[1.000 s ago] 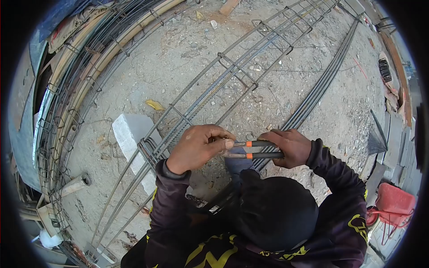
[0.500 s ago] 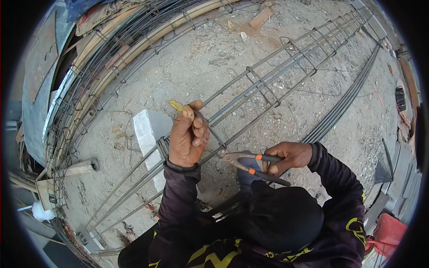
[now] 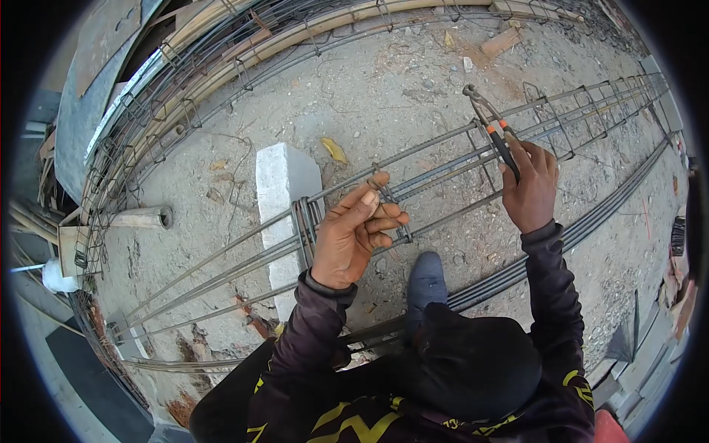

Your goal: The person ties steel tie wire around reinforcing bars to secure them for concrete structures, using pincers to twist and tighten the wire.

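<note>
My right hand [image 3: 530,184] is closed round the black-and-orange handles of a pair of end-cutting pincers [image 3: 484,111]. Their jaws point up and away, over the far bar of a long steel rebar cage [image 3: 450,166]. My left hand [image 3: 354,236] is over the cage beside a crosswise stirrup, its fingers curled and thumb close to the forefinger. Whatever those fingers may hold is too thin to make out. Left of this hand, several stirrups [image 3: 305,225] are bunched together on the long bars. A pale block [image 3: 277,177] lies beneath that bunch.
More rebar cages [image 3: 177,96] curve along the far left. A bundle of loose bars [image 3: 613,199] runs along the near right, by my shoe [image 3: 426,280]. A yellow leaf [image 3: 334,150], a brick piece [image 3: 501,42] and a pipe [image 3: 144,217] lie on the gritty ground.
My right hand has carried the pincers from the cage's near side up and right, their jaws turning from left to upward. My left hand has shifted right and down. The view has swung too.
</note>
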Demonstrator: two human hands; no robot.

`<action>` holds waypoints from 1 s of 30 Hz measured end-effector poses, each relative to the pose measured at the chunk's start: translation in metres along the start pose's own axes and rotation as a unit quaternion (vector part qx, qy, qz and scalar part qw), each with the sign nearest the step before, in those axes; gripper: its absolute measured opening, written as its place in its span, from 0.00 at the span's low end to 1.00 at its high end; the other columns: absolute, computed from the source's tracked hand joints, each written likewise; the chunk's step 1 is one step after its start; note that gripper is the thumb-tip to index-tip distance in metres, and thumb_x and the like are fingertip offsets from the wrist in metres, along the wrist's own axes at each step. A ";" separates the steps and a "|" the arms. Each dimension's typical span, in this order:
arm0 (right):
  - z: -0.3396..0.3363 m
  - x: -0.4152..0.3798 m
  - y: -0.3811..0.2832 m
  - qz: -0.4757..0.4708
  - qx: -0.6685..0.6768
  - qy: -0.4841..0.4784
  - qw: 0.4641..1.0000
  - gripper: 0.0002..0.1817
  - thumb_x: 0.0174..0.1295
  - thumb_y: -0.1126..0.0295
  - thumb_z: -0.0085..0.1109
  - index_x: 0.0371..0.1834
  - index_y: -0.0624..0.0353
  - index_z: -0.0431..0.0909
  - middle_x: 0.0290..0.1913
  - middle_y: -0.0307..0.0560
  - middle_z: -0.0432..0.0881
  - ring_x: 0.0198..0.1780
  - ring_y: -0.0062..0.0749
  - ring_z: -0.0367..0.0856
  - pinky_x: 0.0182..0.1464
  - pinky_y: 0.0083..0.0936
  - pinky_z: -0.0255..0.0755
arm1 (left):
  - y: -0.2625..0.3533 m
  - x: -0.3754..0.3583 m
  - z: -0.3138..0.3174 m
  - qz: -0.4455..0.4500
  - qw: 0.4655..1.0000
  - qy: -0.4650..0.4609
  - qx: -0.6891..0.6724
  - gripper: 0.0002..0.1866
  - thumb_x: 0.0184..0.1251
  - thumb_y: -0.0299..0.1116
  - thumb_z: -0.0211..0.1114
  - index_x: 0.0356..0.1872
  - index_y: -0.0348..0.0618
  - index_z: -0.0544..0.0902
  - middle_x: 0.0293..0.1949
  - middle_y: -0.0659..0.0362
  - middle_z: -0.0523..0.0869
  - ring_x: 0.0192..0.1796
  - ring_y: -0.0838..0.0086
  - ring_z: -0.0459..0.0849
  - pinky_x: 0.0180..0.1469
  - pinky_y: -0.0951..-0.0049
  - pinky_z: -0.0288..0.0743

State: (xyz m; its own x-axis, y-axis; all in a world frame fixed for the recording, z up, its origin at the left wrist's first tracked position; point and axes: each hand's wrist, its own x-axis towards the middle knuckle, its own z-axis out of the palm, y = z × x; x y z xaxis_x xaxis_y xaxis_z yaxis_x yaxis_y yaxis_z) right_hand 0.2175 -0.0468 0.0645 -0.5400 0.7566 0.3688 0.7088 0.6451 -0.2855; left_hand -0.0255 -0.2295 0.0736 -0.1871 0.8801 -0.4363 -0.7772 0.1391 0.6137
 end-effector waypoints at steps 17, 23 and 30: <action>0.012 -0.006 -0.099 0.099 0.575 -0.242 0.776 0.06 0.73 0.75 0.55 0.45 0.67 0.78 0.37 0.44 0.83 0.38 0.20 0.83 0.36 0.16 0.76 | -0.010 -0.023 0.006 0.119 0.934 0.024 0.337 0.18 0.70 0.30 0.68 0.59 0.41 0.84 0.31 0.62 0.86 0.32 0.80 0.81 0.30 0.78 0.70; 0.008 0.011 -0.098 0.056 0.590 -0.146 0.792 0.07 0.74 0.75 0.54 0.48 0.67 0.77 0.38 0.46 0.84 0.37 0.22 0.85 0.37 0.18 0.78 | 0.040 -0.002 0.008 0.174 0.808 -0.061 0.559 0.16 0.70 0.33 0.69 0.56 0.42 0.86 0.41 0.53 0.89 0.41 0.76 0.85 0.44 0.72 0.78; 0.002 -0.001 -0.084 0.063 0.531 -0.093 0.840 0.06 0.70 0.77 0.57 0.45 0.68 0.80 0.35 0.48 0.85 0.32 0.22 0.83 0.35 0.20 0.77 | 0.049 0.071 -0.014 0.020 0.664 0.078 0.743 0.27 0.73 0.56 0.60 0.54 0.43 0.87 0.43 0.49 0.91 0.45 0.67 0.88 0.50 0.69 0.79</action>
State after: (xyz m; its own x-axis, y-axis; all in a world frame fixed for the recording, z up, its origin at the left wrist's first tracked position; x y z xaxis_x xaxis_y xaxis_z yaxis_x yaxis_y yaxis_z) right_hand 0.1575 -0.1010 0.0864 -0.6229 0.7658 0.1597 0.0138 0.2148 -0.9766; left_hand -0.0851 -0.1662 0.0636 -0.3402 0.8552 -0.3911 0.6609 0.5133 0.5475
